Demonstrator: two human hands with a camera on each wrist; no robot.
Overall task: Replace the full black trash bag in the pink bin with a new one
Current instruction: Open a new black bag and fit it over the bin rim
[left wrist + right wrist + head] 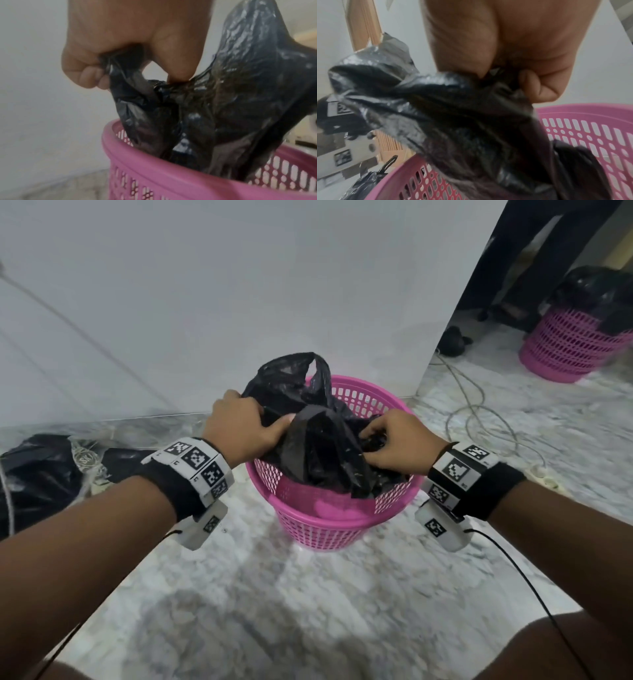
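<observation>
Both fists clutch the black bag (322, 440) over the pink bin (329, 522): left hand (245, 428) bunching plastic at nine o'clock, right hand (399, 440) at three. The bag's bottom hangs inside the bin.

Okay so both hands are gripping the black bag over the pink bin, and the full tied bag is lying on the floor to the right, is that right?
Wrong side. The full bag lies on the floor to the left of the pink bin, as the head view shows. Both the left hand and right hand do grip the black bag.
</observation>
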